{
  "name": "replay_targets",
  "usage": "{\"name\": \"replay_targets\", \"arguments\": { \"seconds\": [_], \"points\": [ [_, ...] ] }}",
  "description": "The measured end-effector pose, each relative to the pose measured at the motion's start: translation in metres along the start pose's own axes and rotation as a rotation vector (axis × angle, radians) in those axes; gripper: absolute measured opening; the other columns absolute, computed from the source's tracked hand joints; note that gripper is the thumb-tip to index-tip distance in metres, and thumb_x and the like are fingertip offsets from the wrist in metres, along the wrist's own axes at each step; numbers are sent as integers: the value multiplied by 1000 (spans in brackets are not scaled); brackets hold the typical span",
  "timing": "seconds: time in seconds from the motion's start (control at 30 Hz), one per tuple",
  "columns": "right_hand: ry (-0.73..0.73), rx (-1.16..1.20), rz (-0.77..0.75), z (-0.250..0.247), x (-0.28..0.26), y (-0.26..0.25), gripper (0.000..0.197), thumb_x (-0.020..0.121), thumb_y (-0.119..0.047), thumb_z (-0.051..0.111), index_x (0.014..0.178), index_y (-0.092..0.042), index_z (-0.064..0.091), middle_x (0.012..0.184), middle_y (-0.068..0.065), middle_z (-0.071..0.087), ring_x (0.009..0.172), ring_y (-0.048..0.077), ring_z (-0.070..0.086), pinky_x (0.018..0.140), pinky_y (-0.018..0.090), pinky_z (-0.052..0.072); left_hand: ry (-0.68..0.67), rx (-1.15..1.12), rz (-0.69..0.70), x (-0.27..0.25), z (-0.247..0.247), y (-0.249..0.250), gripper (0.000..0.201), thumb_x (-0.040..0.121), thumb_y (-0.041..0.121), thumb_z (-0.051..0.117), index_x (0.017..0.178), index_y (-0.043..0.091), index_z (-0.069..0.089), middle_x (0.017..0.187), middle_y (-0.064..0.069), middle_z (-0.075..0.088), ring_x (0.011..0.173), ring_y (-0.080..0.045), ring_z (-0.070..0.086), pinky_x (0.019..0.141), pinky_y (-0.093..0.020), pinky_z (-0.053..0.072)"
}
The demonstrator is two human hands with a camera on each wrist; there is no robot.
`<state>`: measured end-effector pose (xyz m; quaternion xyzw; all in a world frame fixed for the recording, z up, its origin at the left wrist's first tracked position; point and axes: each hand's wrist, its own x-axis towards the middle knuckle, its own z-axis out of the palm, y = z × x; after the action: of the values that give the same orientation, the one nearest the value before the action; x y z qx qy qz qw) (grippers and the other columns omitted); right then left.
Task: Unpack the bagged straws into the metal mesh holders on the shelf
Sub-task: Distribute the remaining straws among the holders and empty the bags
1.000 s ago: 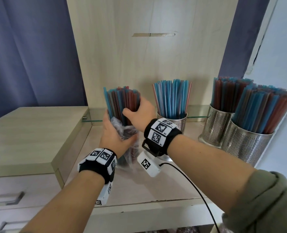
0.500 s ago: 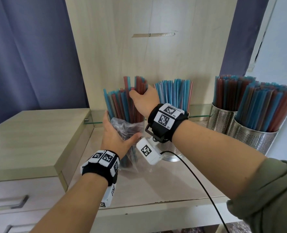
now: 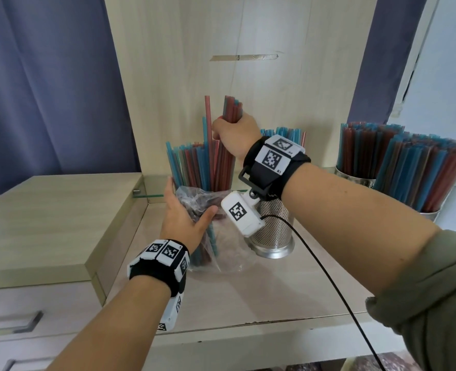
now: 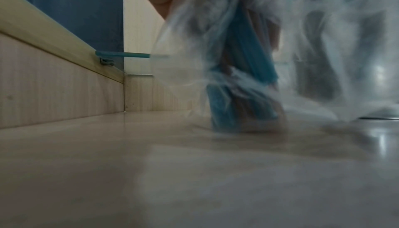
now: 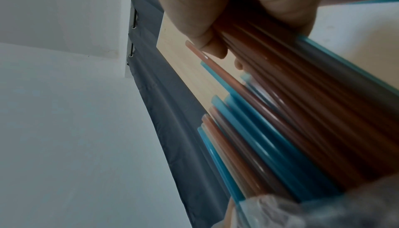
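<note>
Above the bag, my right hand [image 3: 234, 135] is gripping a bunch of red straws [image 3: 230, 109], fingers [image 5: 207, 43] curled tight round them, their upper ends sticking out over my fist. Below, my left hand [image 3: 184, 218] is holding the clear plastic bag [image 3: 216, 207], thumb and fingers wrapped round its crumpled neck; blue and red bagged straws [image 3: 192, 164] are standing upright in it on the shelf [image 3: 275, 290]. Just right, partly behind my wrist, a metal mesh holder [image 3: 273, 231] is standing; two filled holders [image 3: 398, 162] are sitting farther right.
</note>
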<state>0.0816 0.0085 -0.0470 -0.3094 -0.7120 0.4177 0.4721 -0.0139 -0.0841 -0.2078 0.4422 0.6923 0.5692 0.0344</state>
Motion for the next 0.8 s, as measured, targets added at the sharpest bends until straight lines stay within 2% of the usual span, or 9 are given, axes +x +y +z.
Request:
{"name": "replay_targets", "arguments": {
  "seconds": [0.07, 0.17, 0.3, 0.43, 0.6, 0.73, 0.8],
  "points": [
    [-31, 30, 39, -3, 4, -4, 10, 87, -10, 55, 78, -7, 58, 72, 8, 57, 62, 17, 53, 58, 23, 46, 3, -4, 2, 1, 0, -1, 113, 79, 30, 79, 154, 19, -4, 158, -9, 28, 138, -22, 39, 103, -23, 29],
    [-62, 78, 106, -6, 10, -14, 17, 86, -3, 53, 70, -8, 56, 65, 6, 56, 63, 21, 56, 66, 30, 48, -4, -4, 11, 1, 0, -2, 112, 79, 32, 78, 154, 18, -3, 156, -9, 31, 137, -22, 41, 103, -23, 31],
    [-50, 46, 113, -10, 16, -23, 18, 85, -4, 54, 67, -7, 56, 57, 4, 56, 49, 16, 52, 56, 25, 45, -11, 18, 45, 0, 0, -2, 105, 83, 36, 72, 155, 17, -3, 157, -11, 30, 138, -23, 40, 102, -22, 31],
    [-30, 117, 141, -8, 21, -27, 15, 85, -5, 57, 70, -6, 55, 56, 6, 55, 54, 21, 55, 60, 29, 47, -13, 18, 57, 2, 1, -5, 101, 86, 37, 67, 155, 15, -4, 160, -11, 21, 143, -22, 32, 104, -21, 28],
    [19, 181, 138, -14, 24, -31, 13, 86, -3, 56, 74, -6, 53, 62, 6, 51, 51, 17, 50, 52, 21, 43, -17, 12, 61, 2, 2, -5, 98, 88, 37, 63, 155, 15, -5, 161, -12, 18, 144, -22, 30, 105, -22, 28],
    [-88, 164, 87, -12, 26, -26, 13, 85, -15, 69, 79, -8, 61, 62, 4, 56, 57, 19, 54, 65, 32, 50, -28, 21, 68, 1, 1, -5, 95, 90, 35, 62, 155, 16, -5, 161, -13, 19, 143, -22, 32, 105, -22, 29],
    [-135, 101, 81, -12, 28, -25, 26, 82, -28, 76, 94, -7, 65, 78, 6, 65, 73, 20, 63, 75, 33, 56, -30, 20, 74, 0, 1, -3, 93, 91, 31, 62, 155, 15, -4, 161, -11, 16, 145, -20, 28, 104, -17, 26]
  ]
}}
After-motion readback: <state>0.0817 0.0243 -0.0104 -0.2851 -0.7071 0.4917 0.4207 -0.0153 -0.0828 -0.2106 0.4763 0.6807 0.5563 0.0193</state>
